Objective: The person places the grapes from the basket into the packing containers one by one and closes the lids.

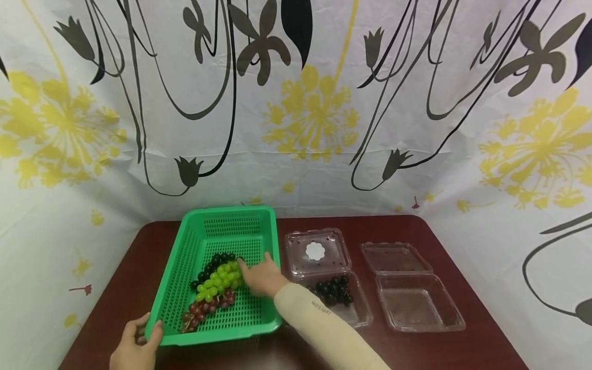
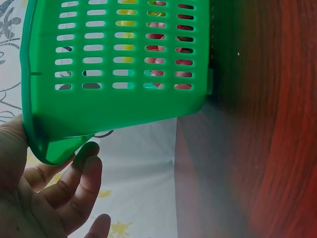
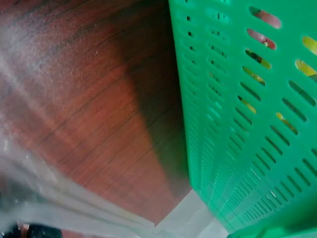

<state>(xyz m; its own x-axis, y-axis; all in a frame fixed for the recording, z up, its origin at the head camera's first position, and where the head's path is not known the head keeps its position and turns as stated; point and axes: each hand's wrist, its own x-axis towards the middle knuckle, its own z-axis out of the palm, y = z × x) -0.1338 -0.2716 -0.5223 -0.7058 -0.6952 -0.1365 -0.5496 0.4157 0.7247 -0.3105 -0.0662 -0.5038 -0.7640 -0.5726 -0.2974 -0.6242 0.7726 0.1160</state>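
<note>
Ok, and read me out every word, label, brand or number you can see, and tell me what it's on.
"Left", on the right sleeve; the letters running on after it are too small to read surely.
White label on the left-hand clear lid: no lettering can be made out.
Green basket: no text that I can see.
No readable numbers anywhere.

The basket [image 1: 252,312] with three grape bunches [image 1: 219,281] in it sits left of two clamshell boxes [image 1: 413,306] on the table [image 1: 481,349].

Wrist views close beside basket [image 1: 250,241]
</note>
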